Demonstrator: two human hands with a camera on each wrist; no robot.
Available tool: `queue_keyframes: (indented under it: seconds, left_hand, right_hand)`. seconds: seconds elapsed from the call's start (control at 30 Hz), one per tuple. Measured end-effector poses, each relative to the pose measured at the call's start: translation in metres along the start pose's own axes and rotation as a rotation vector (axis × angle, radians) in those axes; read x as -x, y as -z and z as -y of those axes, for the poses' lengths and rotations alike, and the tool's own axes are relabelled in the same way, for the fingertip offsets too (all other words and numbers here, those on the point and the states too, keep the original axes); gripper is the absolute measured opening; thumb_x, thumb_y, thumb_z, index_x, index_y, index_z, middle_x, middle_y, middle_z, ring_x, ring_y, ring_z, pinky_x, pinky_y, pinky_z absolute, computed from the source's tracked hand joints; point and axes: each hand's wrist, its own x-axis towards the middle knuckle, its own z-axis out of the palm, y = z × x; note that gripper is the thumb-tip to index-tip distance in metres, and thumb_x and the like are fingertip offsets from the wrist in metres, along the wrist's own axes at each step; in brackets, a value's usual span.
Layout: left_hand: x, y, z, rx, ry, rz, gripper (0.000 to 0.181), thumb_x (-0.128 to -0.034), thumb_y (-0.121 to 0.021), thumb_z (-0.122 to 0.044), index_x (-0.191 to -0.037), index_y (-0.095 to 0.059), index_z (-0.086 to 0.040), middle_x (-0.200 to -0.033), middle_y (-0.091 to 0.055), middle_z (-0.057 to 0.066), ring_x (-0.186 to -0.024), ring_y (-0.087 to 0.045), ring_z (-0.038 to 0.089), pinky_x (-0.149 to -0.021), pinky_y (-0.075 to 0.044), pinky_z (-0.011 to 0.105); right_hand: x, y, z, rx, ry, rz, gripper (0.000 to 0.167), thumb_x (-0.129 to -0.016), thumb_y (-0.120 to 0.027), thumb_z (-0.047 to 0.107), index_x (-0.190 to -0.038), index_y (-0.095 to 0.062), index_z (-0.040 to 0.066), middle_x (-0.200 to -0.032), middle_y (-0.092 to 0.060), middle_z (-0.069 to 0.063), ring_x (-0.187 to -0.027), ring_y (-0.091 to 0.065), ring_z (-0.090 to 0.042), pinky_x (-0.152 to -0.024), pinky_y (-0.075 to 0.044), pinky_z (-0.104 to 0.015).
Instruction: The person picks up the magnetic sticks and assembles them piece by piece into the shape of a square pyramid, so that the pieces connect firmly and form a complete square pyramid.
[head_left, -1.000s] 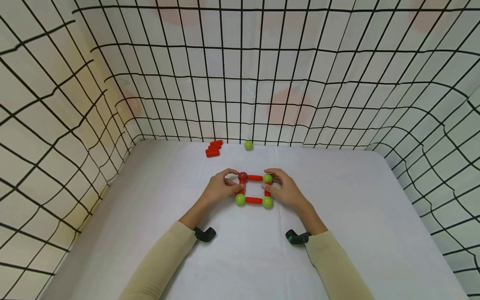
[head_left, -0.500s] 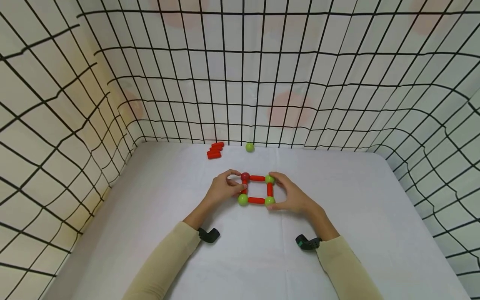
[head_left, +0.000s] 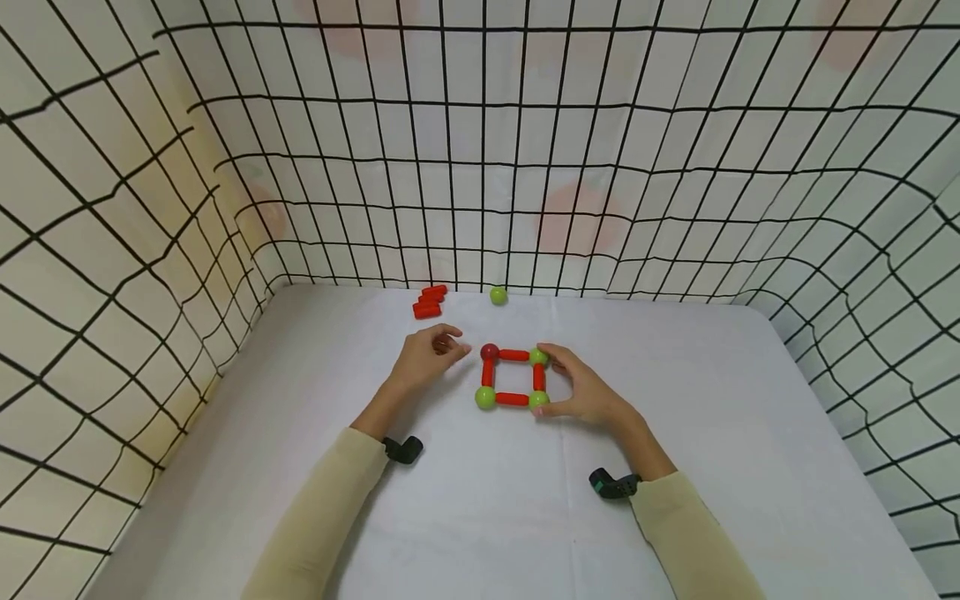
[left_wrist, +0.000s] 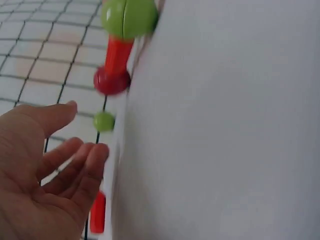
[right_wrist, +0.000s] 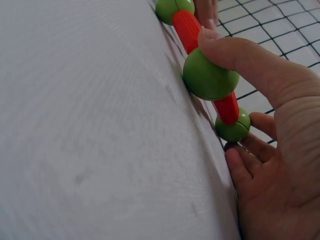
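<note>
Two tan sleeves (head_left: pixel 315 517), cut off by the frame's bottom edge, lead up to a person's bare hands, a dark device (head_left: pixel 405 450) at each wrist. At center, the right hand (head_left: pixel 588 393) spans one side of a square frame (head_left: pixel 513 399) of balls and rods, its thumb against the lower-right green ball and its fingers at the upper-right one. Just left of the square, the left hand (head_left: pixel 423 358) holds nothing; its fingers are loosely bent, the thumb apart from them. The square lies flat, four red rods joining three green balls and, at its upper-left corner, a red ball (head_left: pixel 490 352). Under it spreads a white cloth-covered table (head_left: pixel 517 517), faintly creased toward the bottom of the picture. Above center, near the table's far edge, sit a cluster of loose red rods (head_left: pixel 427 310) and, to their right, a single green ball (head_left: pixel 498 296). Black grid lines (head_left: pixel 483 104) rise behind and along both sides against pale walls, with blurred pinkish patches (head_left: pixel 577 218) behind.
</note>
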Motion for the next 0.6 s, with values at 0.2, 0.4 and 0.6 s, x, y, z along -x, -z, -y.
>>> queue_keyframes:
  seconds: [0.2, 0.4, 0.6]
  left_hand:
    - [-0.021, 0.026, 0.011, -0.049, -0.026, -0.127, 0.04, -0.0942, -0.077, -0.032, -0.127, -0.069, -0.009, -0.116, -0.068, 0.009, -0.11, -0.065, 0.027, -0.098, -0.058, 0.041]
    - [-0.037, 0.034, 0.018, -0.189, -0.047, -0.173, 0.036, -0.0956, -0.074, -0.026, -0.127, -0.07, -0.009, -0.136, -0.06, 0.014, -0.127, -0.055, 0.034, -0.11, -0.049, 0.049]
    - [-0.045, 0.033, 0.02, -0.288, -0.045, -0.159, 0.038, -0.0969, -0.071, -0.017, -0.133, -0.067, -0.007, -0.143, -0.056, 0.019, -0.133, -0.049, 0.038, -0.117, -0.042, 0.051]
  right_hand:
    - [0.0, 0.0, -0.001, 0.003, 0.027, -0.013, 0.11, -0.073, -0.094, 0.039, -0.162, -0.029, 0.025, -0.167, -0.03, -0.003, -0.152, -0.035, -0.03, -0.124, -0.032, -0.049]
    - [0.001, 0.0, -0.002, 0.004, 0.041, -0.016, 0.11, -0.074, -0.094, 0.036, -0.162, -0.029, 0.022, -0.167, -0.03, -0.006, -0.151, -0.035, -0.032, -0.124, -0.032, -0.05]
    - [0.002, -0.002, -0.001, -0.006, 0.016, -0.02, 0.108, -0.074, -0.094, 0.038, -0.161, -0.03, 0.027, -0.167, -0.03, -0.003, -0.151, -0.036, -0.03, -0.124, -0.033, -0.049]
